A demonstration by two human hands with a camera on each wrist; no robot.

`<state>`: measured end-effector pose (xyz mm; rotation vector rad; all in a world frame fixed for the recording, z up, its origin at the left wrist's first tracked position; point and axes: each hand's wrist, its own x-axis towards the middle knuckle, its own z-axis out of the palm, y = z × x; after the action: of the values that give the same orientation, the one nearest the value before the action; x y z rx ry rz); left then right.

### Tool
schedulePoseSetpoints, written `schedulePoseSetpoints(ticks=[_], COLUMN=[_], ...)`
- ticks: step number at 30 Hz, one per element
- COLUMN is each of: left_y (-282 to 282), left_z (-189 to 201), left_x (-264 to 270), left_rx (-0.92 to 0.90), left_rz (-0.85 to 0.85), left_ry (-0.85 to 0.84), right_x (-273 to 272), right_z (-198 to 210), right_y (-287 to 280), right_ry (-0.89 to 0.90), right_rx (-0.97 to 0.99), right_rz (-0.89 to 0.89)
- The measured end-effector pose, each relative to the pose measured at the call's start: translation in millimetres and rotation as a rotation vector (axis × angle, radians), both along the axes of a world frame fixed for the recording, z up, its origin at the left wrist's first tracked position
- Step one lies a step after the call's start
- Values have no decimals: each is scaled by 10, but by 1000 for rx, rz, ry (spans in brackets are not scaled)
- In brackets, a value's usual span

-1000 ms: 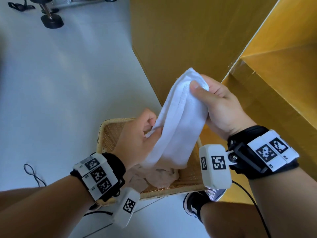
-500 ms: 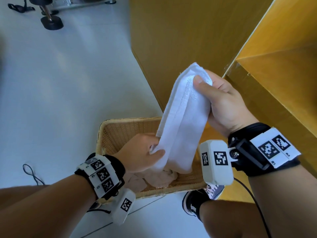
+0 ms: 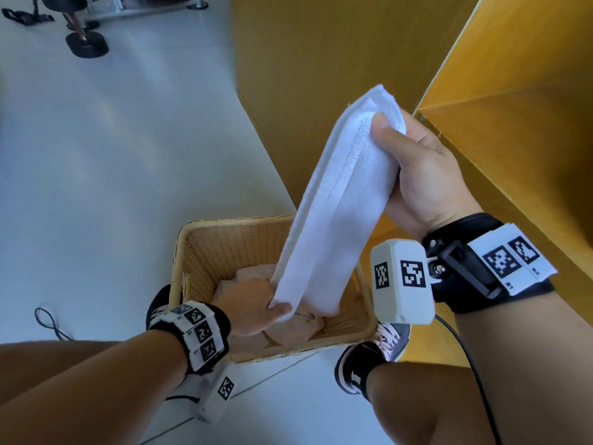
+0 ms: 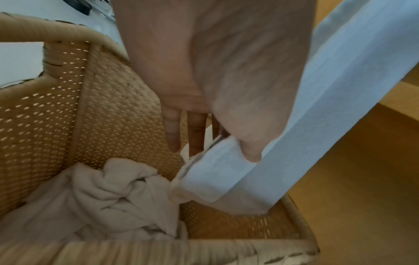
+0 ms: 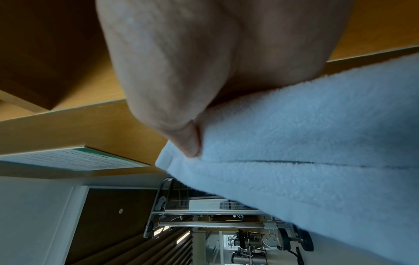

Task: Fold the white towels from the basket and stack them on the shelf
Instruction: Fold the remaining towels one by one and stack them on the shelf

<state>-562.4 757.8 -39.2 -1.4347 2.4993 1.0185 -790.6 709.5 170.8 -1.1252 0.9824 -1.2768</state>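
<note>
A white towel [image 3: 337,200], folded lengthwise into a long strip, hangs slanted above the wicker basket [image 3: 192,252]. My right hand [image 3: 417,175] grips its upper end, thumb [image 5: 188,143] pressed on the pile, close to the yellow wooden shelf [image 3: 513,139]. My left hand [image 3: 253,308] pinches the lower end just over the basket; in the left wrist view the thumb [image 4: 249,152] presses the towel [image 4: 226,179] while the other fingers reach behind it. Crumpled beige towels [image 4: 108,200] lie in the basket bottom [image 3: 298,326].
The yellow cabinet side [image 3: 321,75] stands right behind the basket. My shoes [image 3: 362,358] are beside the basket on the pale floor [image 3: 112,155]. A black cable [image 3: 48,322] lies at left; a machine's black foot [image 3: 86,43] sits at far upper left.
My left hand has slid down the towel from its middle to the lower end. My right hand has lifted the upper end higher, drawing the strip straight.
</note>
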Motion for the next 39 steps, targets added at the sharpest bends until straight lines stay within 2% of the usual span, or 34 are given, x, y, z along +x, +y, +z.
schedulePoseSetpoints(ticks=[7, 11, 18, 22, 28, 32, 39], left_y=[6, -12, -2, 37, -39, -76, -128], left_z=[-97, -107, -54, 57, 404, 710, 1364], left_x=[86, 226, 570, 771, 1033, 1149, 1254], left_rx=[1, -52, -80, -126, -263, -350, -383], left_rz=[90, 180, 426, 585, 833, 877, 936], left_ry=[-30, 76, 206, 262, 302, 395, 534], right_x=[-119, -252, -559, -768, -864, -870, -906], right_z=[26, -14, -177, -340, -450, -428, -206], right_y=[1, 5, 32, 120, 308, 447, 658], right_ry=[-20, 27, 344, 449, 553, 574, 548], right_rx=[-6, 0, 18, 87, 134, 130, 192], right_rz=[-161, -294, -462, -502, -522, -524, -575])
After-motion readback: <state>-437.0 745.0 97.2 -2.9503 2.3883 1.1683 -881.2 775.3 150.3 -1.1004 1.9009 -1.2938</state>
